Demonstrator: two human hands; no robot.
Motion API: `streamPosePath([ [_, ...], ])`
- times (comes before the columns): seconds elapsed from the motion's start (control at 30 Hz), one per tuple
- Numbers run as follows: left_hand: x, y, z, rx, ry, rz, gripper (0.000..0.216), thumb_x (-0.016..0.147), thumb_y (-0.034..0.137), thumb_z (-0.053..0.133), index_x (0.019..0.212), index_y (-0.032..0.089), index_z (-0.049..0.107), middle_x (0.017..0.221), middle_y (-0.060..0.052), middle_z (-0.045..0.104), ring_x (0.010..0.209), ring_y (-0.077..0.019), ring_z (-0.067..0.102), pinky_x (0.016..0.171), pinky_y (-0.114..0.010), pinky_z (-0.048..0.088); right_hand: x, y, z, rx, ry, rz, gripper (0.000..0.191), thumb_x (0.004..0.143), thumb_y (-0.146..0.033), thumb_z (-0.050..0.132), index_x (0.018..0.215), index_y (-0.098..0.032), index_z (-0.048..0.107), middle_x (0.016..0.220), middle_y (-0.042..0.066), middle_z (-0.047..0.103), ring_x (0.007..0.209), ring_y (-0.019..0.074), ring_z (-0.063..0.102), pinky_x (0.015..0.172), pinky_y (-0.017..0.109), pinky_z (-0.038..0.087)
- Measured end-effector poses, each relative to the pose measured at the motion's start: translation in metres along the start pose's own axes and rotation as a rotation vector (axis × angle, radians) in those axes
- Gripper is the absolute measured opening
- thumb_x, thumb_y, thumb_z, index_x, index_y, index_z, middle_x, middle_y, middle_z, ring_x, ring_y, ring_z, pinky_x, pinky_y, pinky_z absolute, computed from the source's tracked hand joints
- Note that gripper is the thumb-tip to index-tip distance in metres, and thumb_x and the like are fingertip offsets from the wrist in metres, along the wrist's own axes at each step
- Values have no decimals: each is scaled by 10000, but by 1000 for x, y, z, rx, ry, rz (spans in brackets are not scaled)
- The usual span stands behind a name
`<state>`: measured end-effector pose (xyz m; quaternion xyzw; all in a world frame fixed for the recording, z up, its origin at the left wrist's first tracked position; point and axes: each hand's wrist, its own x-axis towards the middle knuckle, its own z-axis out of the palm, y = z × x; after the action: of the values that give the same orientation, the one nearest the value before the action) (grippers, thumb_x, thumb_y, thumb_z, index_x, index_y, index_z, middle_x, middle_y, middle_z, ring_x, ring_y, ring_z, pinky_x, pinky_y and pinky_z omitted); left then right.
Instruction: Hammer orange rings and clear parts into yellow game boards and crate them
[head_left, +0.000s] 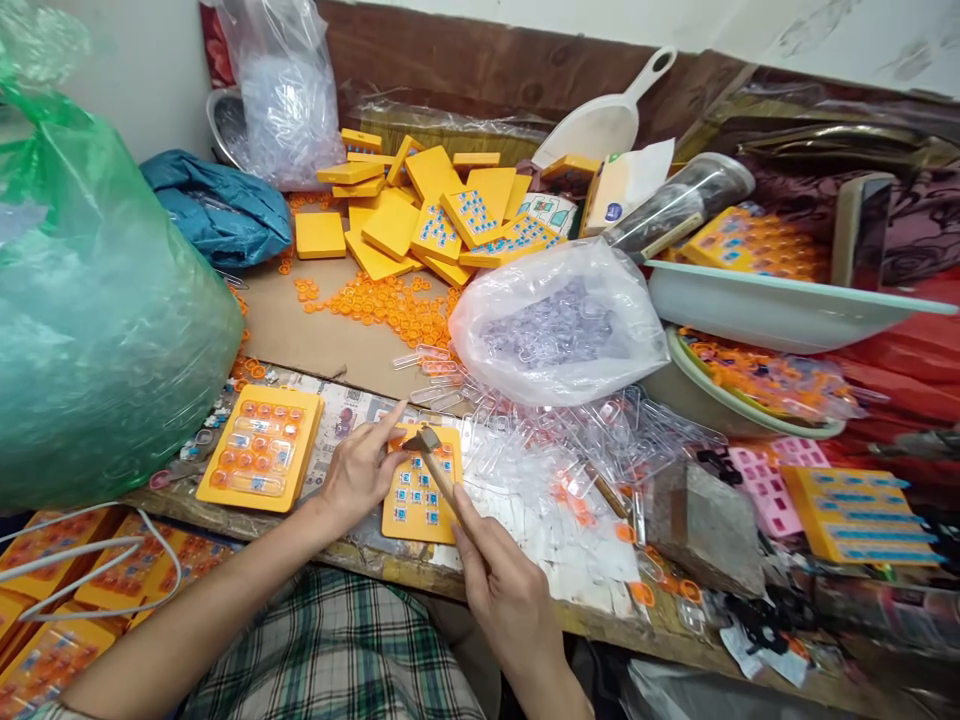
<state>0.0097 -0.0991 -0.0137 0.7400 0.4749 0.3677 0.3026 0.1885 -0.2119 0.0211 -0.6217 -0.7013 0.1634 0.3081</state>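
In front of me a small yellow square plate (412,526) lies flat, with rows of blue-and-white square pieces set in it. My right hand (504,578) is closed round the wooden handle of a small hammer (444,476), whose head is over the upper part of the plate. My left hand (360,474) rests at the plate's upper left edge. Its index finger and thumb are stretched apart, with the thumb tip close to the hammer head. To the left lies another yellow plate (259,448), filled with orange rings and clear oblong covers.
Behind are piled yellow plates (390,225), loose orange rings (405,310) and a white bag (562,330) of clear parts. Clear strips (600,435) spread rightward near a metal block (705,525). A large green bag (105,320) bulges at left; a pale basin (772,305) stands at right.
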Motion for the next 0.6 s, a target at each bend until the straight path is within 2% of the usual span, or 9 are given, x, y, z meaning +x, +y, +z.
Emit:
streamPosePath([
  [0.07, 0, -2, 1, -69, -9, -46, 641, 837, 173, 585, 1423, 247, 336, 1016, -55, 711, 971, -196, 659, 897, -380, 535, 0, 2, 2, 17, -17, 25, 492, 949, -184, 447, 1430, -266, 389, 868, 50, 665, 705, 137, 642, 620, 210, 519],
  [0.13, 0, -4, 2, -107, -16, -66, 643, 839, 163, 575, 1428, 228, 326, 1009, -63, 712, 967, -193, 663, 900, -382, 535, 1, 4, 2, 71, 32, 18, 513, 939, -169, 466, 1433, -277, 378, 1004, 62, 675, 841, 155, 663, 708, 226, 532],
  [0.2, 0, -4, 2, -101, -9, -52, 631, 842, 154, 563, 1425, 223, 331, 990, -61, 711, 951, -191, 662, 895, -387, 535, 2, 7, 2, 118, 80, 4, 536, 926, -147, 488, 1431, -289, 377, 1135, 63, 654, 980, 170, 649, 803, 244, 523],
  [0.27, 1, -2, 2, -71, 12, -19, 629, 840, 158, 568, 1421, 223, 336, 963, -54, 706, 923, -189, 657, 881, -386, 538, 3, 8, 0, 131, 90, 2, 547, 919, -136, 500, 1428, -295, 378, 1169, 57, 645, 1032, 175, 634, 837, 248, 515],
  [0.37, 4, 2, 2, -5, 0, 40, 632, 834, 169, 579, 1418, 220, 342, 930, -52, 693, 878, -194, 642, 838, -380, 547, 3, 6, -2, 92, 48, 6, 528, 930, -148, 480, 1429, -291, 380, 1084, 58, 667, 945, 164, 657, 786, 238, 524],
  [0.47, 7, 6, 2, 50, -55, 59, 633, 837, 147, 553, 1425, 230, 332, 922, -53, 683, 872, -207, 633, 803, -382, 551, 2, 2, -2, -6, -13, 22, 488, 950, -186, 441, 1427, -279, 391, 919, 48, 674, 759, 142, 663, 690, 221, 527],
  [0.6, 7, 5, 2, -26, -79, 20, 656, 841, 113, 520, 1441, 246, 288, 975, -46, 684, 915, -189, 639, 843, -364, 540, 2, 0, -3, -54, -44, 36, 456, 962, -218, 410, 1418, -247, 417, 749, 27, 620, 607, 120, 606, 595, 196, 504],
])
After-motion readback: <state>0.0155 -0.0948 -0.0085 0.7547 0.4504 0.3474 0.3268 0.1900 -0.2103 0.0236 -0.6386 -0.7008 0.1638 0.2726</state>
